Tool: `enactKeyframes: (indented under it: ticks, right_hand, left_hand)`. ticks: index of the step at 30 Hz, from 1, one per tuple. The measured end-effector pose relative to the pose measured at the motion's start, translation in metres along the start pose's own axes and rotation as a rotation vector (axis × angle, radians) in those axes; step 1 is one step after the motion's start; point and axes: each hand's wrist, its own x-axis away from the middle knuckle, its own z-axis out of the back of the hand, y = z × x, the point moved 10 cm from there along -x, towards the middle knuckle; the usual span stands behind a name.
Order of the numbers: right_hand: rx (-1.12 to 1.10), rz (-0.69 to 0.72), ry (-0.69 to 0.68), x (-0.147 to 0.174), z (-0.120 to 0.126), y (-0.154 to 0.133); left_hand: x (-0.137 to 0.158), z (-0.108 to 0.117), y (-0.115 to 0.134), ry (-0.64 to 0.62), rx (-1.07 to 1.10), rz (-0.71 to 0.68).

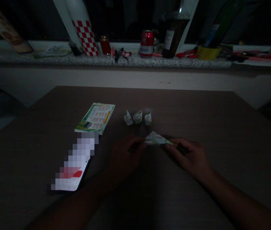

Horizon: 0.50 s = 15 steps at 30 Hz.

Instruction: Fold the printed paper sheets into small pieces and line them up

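Observation:
Between my two hands is a piece of printed paper folded into a flat triangle (156,139), its peak pointing away from me. My left hand (128,155) pinches the left corner with thumb and fingers. At the right corner, my right hand (191,155) grips it the same way. Just beyond the triangle stand three small folded paper pieces in a row: a left one (128,118), a middle one (138,117) and a right one (147,118). They show similar green and white print and touch neither hand.
A stack of printed calendar sheets (97,117) lies left on the brown table (185,108). Nearer me is a lit phone (71,183), partly blurred out. Behind, the speckled windowsill (125,62) holds a red can (146,43), a checkered bottle (85,35) and a dark bottle (172,36).

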Motion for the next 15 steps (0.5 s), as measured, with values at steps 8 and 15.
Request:
enactKeyframes:
  ticks: [8,15]
  right_hand:
    - [0.083,0.048,-0.079,-0.003,-0.009,-0.007]
    - [0.157,0.070,-0.164,-0.003,-0.018,-0.011]
  left_hand:
    - [0.004,-0.004,0.017,0.009,-0.046,-0.177]
    - [0.026,-0.025,0.052,-0.070,-0.090,-0.510]
